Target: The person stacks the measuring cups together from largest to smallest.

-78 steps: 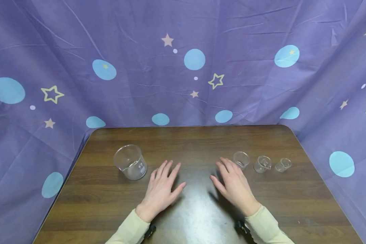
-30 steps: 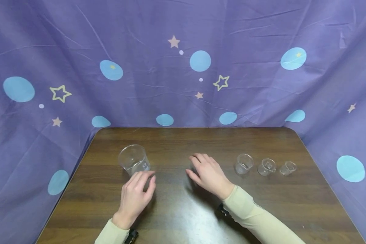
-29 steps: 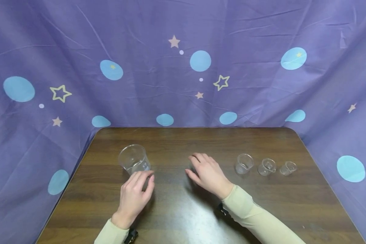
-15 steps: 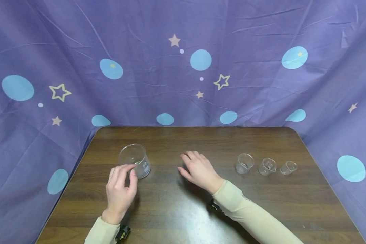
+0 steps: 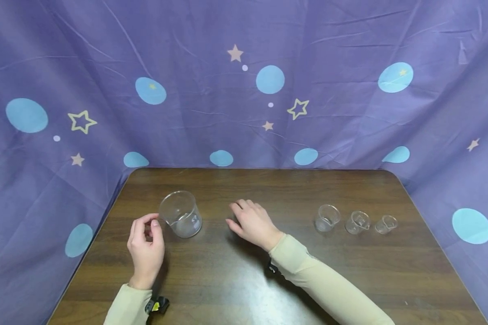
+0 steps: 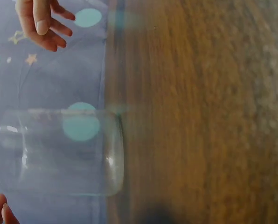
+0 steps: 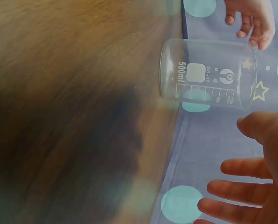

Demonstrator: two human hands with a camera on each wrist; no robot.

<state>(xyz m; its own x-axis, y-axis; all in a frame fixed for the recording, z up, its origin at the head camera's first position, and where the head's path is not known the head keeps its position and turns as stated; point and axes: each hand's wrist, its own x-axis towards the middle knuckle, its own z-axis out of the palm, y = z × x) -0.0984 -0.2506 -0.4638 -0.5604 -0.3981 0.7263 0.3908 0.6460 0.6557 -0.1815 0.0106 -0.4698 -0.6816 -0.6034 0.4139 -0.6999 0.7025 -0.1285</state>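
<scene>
A large clear glass beaker (image 5: pixel 183 219), marked 500ml in the right wrist view, stands upright on the left part of the table. My left hand (image 5: pixel 146 250) is at its left side, fingers loosely bent and holding nothing, fingertips close to the rim. In the left wrist view only a few fingertips (image 6: pixel 8 214) of that hand show, beside the beaker (image 6: pixel 59 151). My right hand (image 5: pixel 254 225) hovers to the right of the beaker with spread, relaxed fingers and nothing in them. The right wrist view has its thumb (image 7: pixel 258 127) near the beaker's rim, apart from it.
Three smaller clear glass beakers stand in a row on the right: the biggest (image 5: pixel 327 219), a middle one (image 5: pixel 357 222) and the smallest (image 5: pixel 386 224). The brown wooden table (image 5: pixel 236 289) ends at a purple curtain (image 5: pixel 211 108) behind it.
My left hand has moved left, from in front of the large beaker to its left side. My right hand has moved left, away from the small beakers. The beakers have stayed on the table.
</scene>
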